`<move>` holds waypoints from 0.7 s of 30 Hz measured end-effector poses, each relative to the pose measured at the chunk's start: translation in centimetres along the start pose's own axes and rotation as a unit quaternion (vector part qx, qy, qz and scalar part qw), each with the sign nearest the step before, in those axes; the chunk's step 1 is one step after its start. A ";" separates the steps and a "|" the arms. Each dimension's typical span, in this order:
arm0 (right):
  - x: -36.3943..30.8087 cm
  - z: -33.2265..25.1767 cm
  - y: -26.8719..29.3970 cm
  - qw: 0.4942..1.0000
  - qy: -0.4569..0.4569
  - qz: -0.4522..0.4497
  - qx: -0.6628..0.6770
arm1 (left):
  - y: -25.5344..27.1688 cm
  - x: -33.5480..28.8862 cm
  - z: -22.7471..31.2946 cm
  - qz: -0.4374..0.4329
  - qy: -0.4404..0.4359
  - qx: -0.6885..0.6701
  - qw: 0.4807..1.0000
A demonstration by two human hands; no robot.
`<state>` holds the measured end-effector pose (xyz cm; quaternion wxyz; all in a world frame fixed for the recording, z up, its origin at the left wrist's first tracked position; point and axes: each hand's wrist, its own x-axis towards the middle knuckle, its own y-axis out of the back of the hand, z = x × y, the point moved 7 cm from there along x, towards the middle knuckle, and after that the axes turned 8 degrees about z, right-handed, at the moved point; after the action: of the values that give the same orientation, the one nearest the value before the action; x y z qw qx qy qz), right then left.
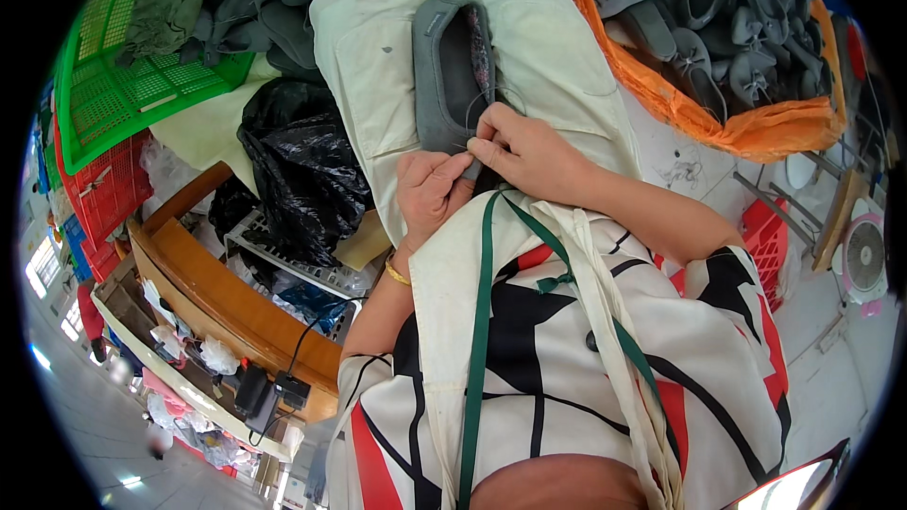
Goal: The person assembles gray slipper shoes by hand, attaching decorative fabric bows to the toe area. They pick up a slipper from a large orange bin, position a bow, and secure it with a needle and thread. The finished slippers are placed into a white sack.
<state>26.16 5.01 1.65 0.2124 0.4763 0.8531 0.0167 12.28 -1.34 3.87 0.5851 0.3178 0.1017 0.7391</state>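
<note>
A grey slip-on shoe [432, 76] with a patterned lining lies on a cream cloth over my lap, its opening facing up. At its near end, my left hand [430, 191] is closed, thumb and fingers pinched on the shoe's edge. Right beside it, my right hand [534, 156] is closed in a pinch, with fingertips almost touching the left ones. A dark thread [515, 93] loops from the shoe up by my right fingers. Something thin shows between the fingertips; whether it is a needle is too small to tell.
Grey shoes [283, 14] are heaped at the far left by a green plastic basket [142, 94]. An orange sack [756, 132] of grey shoes stands far right. A black plastic bag [302, 170] and wooden furniture [217, 274] are at left, a fan [863, 250] at right.
</note>
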 end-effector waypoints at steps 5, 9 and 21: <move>0.5 0.1 -0.4 0.997 -0.053 -0.055 0.030 | 0.0 0.3 0.2 -0.007 -0.019 0.005 1.000; 1.4 -1.6 0.9 0.994 0.066 -0.045 -0.080 | 0.3 0.4 0.8 -0.010 -0.039 0.025 0.999; 2.4 -5.0 -1.8 0.943 0.282 0.078 -0.161 | -0.5 0.0 0.6 -0.030 -0.087 0.034 0.995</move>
<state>21.68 6.88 4.98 0.0350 0.4765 0.8244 0.3034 13.02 -1.28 4.04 0.6022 0.3974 0.0848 0.6871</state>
